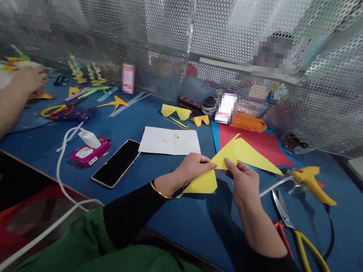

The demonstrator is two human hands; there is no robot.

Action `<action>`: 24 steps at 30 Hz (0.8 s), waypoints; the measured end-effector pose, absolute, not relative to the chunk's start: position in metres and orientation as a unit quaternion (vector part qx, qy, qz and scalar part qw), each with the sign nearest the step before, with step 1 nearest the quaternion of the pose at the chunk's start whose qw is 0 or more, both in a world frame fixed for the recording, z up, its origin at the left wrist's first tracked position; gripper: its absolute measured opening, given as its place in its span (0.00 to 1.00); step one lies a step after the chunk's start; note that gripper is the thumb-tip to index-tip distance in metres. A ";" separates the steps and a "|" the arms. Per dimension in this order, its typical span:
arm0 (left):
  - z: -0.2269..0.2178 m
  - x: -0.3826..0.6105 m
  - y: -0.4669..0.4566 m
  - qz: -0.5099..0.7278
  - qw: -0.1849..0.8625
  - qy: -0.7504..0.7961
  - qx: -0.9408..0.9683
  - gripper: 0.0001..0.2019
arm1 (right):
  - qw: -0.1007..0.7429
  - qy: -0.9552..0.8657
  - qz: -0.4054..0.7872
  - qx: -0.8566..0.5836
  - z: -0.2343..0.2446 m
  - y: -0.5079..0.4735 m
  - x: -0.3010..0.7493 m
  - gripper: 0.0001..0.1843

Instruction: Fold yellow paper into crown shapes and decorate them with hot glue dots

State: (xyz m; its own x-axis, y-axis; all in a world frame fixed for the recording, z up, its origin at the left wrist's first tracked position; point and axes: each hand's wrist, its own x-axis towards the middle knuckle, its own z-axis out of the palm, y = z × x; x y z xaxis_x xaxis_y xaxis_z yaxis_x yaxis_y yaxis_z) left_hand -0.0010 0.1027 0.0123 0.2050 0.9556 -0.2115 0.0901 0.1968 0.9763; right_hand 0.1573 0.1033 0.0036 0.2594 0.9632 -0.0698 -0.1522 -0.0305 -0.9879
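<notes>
A folded sheet of yellow paper (202, 183) is held up between my two hands, just above the blue table. My left hand (193, 169) pinches its left side, the thumb lying along the top. My right hand (243, 179) grips the right side, thumb pressed on the yellow surface and fingers beneath it. One pointed flap rises at the top and a long tapering part reaches out to the right. Behind my left hand lies a creased white sheet (154, 139) with small yellowish marks. Red paper (268, 145) on a blue sheet lies beyond my right hand.
Scissors (314, 258) and a yellow glue gun (314, 182) lie right. A black-screened phone (117, 163) and a pink power socket (90, 153) with a white cable sit left. Small yellow cut-outs (176, 111) stand behind. A co-worker's hand (30, 77) is far left; a perforated metal screen (168, 28) bounds the back.
</notes>
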 end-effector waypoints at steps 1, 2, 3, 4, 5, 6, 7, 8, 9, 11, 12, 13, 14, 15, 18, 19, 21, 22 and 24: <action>0.013 -0.001 0.102 0.370 0.586 0.509 0.510 0.10 | 0.588 -0.375 0.476 -0.536 0.004 0.104 0.157 0.21; 0.014 -0.001 0.101 0.370 0.588 0.511 0.507 0.09 | 0.589 -0.373 0.477 -0.535 0.004 0.104 0.157 0.21; 0.015 -0.001 0.101 0.370 0.588 0.513 0.504 0.09 | 0.589 -0.372 0.480 -0.533 0.004 0.104 0.157 0.21; 0.015 -0.001 0.101 0.370 0.588 0.515 0.502 0.08 | 0.587 -0.371 0.485 -0.532 0.005 0.104 0.157 0.22; 0.016 0.000 0.101 0.373 0.586 0.519 0.498 0.08 | 0.584 -0.370 0.490 -0.531 0.005 0.104 0.157 0.22; 0.016 0.000 0.102 0.378 0.583 0.523 0.493 0.07 | 0.581 -0.370 0.496 -0.530 0.005 0.104 0.157 0.22; 0.016 0.000 0.102 0.385 0.580 0.528 0.487 0.08 | 0.577 -0.370 0.501 -0.529 0.006 0.103 0.157 0.23; 0.017 0.001 0.102 0.392 0.577 0.532 0.481 0.08 | 0.573 -0.370 0.506 -0.528 0.006 0.103 0.157 0.23; 0.017 0.001 0.102 0.398 0.574 0.535 0.475 0.09 | 0.569 -0.371 0.510 -0.528 0.006 0.102 0.156 0.23; 0.017 0.001 0.102 0.406 0.575 0.538 0.464 0.10 | 0.562 -0.372 0.516 -0.528 0.005 0.101 0.156 0.22; 0.017 0.002 0.102 0.407 0.578 0.538 0.460 0.10 | 0.562 -0.372 0.517 -0.527 0.005 0.101 0.155 0.22; 0.016 0.002 0.102 0.406 0.582 0.537 0.457 0.10 | 0.565 -0.371 0.516 -0.527 0.004 0.100 0.155 0.22; 0.016 0.002 0.102 0.405 0.587 0.535 0.453 0.10 | 0.569 -0.369 0.513 -0.526 0.004 0.100 0.155 0.21; 0.015 0.002 0.102 0.403 0.593 0.532 0.450 0.10 | 0.574 -0.367 0.509 -0.525 0.004 0.100 0.154 0.21; 0.013 0.001 0.103 0.403 0.612 0.518 0.441 0.08 | 0.593 -0.357 0.494 -0.527 0.004 0.101 0.155 0.20; 0.013 0.002 0.102 0.406 0.618 0.513 0.436 0.08 | 0.599 -0.353 0.488 -0.528 0.004 0.101 0.155 0.20; 0.013 0.003 0.101 0.422 0.621 0.506 0.424 0.06 | 0.611 -0.344 0.477 -0.530 0.005 0.102 0.156 0.19; 0.013 0.004 0.101 0.432 0.619 0.506 0.417 0.05 | 0.616 -0.339 0.473 -0.531 0.005 0.102 0.156 0.20; 0.013 0.005 0.100 0.455 0.612 0.508 0.401 0.04 | 0.618 -0.333 0.474 -0.533 0.005 0.102 0.155 0.20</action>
State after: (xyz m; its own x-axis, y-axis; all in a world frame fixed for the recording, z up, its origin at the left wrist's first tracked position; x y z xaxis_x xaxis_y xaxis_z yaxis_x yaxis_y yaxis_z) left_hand 0.0054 0.0998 0.0129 0.0702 0.9639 -0.2570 -0.1482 0.2648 0.9528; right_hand 0.1553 0.1018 0.0053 0.3302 0.9392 -0.0937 -0.2310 -0.0158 -0.9728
